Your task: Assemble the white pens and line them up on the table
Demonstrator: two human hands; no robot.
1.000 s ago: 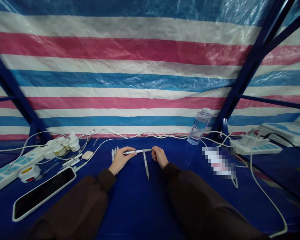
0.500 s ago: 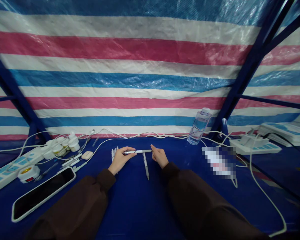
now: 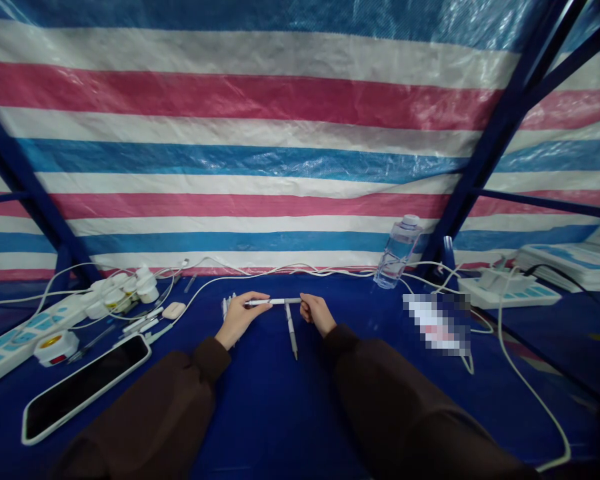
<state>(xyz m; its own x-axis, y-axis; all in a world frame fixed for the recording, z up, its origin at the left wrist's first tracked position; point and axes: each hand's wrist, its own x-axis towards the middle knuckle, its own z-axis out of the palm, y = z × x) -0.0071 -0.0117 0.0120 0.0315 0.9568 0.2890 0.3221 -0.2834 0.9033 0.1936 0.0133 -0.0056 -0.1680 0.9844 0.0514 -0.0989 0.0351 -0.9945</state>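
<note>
A white pen [image 3: 277, 302] is held level, running left to right between both hands. My left hand [image 3: 240, 316] pinches its left part between thumb and fingers. At the grey right end, my right hand [image 3: 319, 313] is closed with its index finger bent against the pen. A second pen [image 3: 292, 331] lies on the blue tabletop just below, pointing toward me, its upper end close under the held pen. Several more pens [image 3: 225, 307] lie left of my left hand, partly hidden behind it.
To the left are a phone [image 3: 87, 390], a power strip [image 3: 35, 327] with plugs, a small earbud case [image 3: 174, 311] and loose pens [image 3: 143, 321]. A water bottle [image 3: 397, 253] stands at the back right. White cables [image 3: 325, 271] run along the rear; another power strip [image 3: 510, 293] sits far right.
The fingers of my right hand have curled in at the pen's right end, where the index finger was more extended before. My left hand keeps its hold on the pen.
</note>
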